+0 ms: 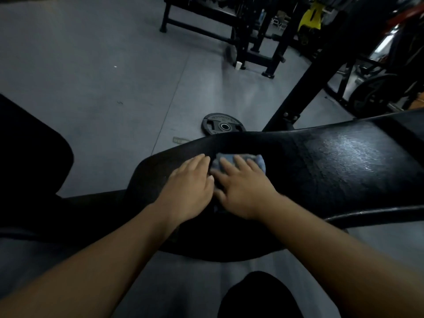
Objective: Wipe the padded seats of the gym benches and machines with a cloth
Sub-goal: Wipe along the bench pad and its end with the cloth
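- Black padded seat (332, 161) runs its long axis from lower left to upper right of the head view. Most of its length lies to the right of both hands.
- Blue-grey cloth (260, 162) lies on the left part of the pad, under the right hand (243, 191). The grip is apart: fingers spread and flat, pressing the cloth down, not curled round it.
- Left hand (190, 191) rests flat on the bare pad just beside the cloth, its fingers straight and holding nothing.
- Judgement: the coming stroke should travel rightward along the pad. The right hand is the nearer one and already bears on the cloth.
- Hidden: most of the cloth is under the palm. In the dim light it is not possible to tell which areas are clean.
- A weight plate (223, 126) lies on the floor (91, 65) beyond the pad.
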The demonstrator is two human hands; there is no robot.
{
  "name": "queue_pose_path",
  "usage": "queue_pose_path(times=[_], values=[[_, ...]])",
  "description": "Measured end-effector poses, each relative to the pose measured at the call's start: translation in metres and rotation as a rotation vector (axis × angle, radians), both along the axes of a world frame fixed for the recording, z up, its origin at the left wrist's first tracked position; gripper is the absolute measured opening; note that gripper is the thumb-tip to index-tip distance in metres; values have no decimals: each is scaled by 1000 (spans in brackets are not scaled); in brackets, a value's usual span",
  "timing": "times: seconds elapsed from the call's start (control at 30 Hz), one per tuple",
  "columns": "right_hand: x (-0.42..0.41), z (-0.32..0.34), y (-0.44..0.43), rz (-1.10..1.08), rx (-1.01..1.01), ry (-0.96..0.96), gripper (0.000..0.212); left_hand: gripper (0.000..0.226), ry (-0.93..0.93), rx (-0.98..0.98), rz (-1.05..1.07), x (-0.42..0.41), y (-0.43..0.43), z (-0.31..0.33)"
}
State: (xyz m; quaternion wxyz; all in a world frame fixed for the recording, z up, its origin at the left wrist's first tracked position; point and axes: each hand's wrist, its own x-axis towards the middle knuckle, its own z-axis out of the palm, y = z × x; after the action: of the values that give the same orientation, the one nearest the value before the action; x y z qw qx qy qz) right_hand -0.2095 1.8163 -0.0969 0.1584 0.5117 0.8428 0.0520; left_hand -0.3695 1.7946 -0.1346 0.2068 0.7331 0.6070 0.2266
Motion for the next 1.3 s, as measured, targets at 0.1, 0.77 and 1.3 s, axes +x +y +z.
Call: queue_pose_path(times=[0.1,0.77,1.3], values=[[44,24,-34,-33,11,12,82,58,-13,-16,-11,7,0,4],[33,13,-74,-118,133,100,64,58,-68,36,-134,44,-4,22],[80,39,-4,-322,170,42,60,58,-76,68,-168,82,20,42]])
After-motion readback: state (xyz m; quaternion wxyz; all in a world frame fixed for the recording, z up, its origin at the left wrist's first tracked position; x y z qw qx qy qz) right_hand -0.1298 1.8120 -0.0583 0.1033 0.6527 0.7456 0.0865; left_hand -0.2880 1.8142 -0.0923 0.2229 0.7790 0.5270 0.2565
